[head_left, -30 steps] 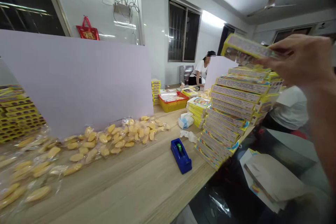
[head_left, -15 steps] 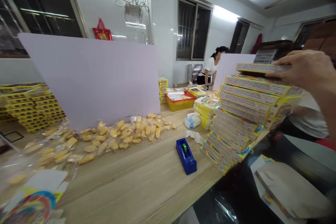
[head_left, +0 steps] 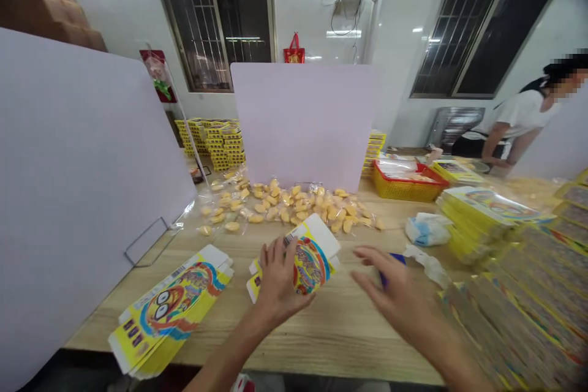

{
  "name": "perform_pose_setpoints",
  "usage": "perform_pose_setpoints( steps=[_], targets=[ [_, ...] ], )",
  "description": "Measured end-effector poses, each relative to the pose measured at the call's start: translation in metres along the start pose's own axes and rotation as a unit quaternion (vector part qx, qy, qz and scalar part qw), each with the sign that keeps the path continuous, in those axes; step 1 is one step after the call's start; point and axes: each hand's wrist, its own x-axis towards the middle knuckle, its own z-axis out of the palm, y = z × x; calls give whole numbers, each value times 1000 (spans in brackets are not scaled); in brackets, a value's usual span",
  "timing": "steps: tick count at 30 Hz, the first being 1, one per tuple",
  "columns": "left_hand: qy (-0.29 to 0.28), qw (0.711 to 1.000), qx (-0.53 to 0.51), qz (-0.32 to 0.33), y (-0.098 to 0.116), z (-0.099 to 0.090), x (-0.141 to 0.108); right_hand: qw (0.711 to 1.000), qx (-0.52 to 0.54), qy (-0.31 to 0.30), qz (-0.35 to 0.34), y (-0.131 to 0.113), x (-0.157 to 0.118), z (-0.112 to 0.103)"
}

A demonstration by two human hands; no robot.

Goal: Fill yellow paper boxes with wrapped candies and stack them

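My left hand point(head_left: 278, 275) grips a flat printed yellow carton point(head_left: 312, 264) over the wooden table point(head_left: 331, 334). My right hand point(head_left: 388, 285) hangs open beside it, holding nothing, in front of a blue tape dispenser point(head_left: 397, 259) that it mostly hides. To the left lies a small pile of flat printed cartons point(head_left: 169, 309). Tall stacks of flat cartons point(head_left: 519, 282) fill the lower right, near my right hand. Clear bags of yellow snacks point(head_left: 285, 205) lie farther along the table.
Lilac partition boards point(head_left: 68, 196) stand at the left and centre. A red-rimmed yellow basket point(head_left: 407, 184) and a crumpled white bag point(head_left: 427, 229) sit on the table. Stacked yellow boxes point(head_left: 225, 144) stand behind. A person point(head_left: 519, 116) leans over a table at the right.
The view has swung left. My right hand has let go of the flat carton it held above the stack, and my left hand now grips a flat carton over the table.
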Motion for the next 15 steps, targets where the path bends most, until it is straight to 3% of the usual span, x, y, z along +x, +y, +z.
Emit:
perform_pose_setpoints(
  steps=[3, 6, 9, 13, 15],
  targets=[
    [16, 999, 37, 13, 18, 15, -18, 999, -11, -43, 15, 4, 17, 63],
    [26, 998, 52, 10, 19, 28, -29, 992, 9, -87, 95, 5, 26, 99],
    [26, 998, 57, 1, 14, 35, -31, 987, 58, -111, 103, 9, 23, 111],
    [21, 998, 59, -1, 11, 37, -29, 993, 48, -21, 102, 20, 17, 116],
    [15, 998, 59, -3, 11, 37, -30, 990, 52, -19, 127, 24, 18, 119]
  ],
)
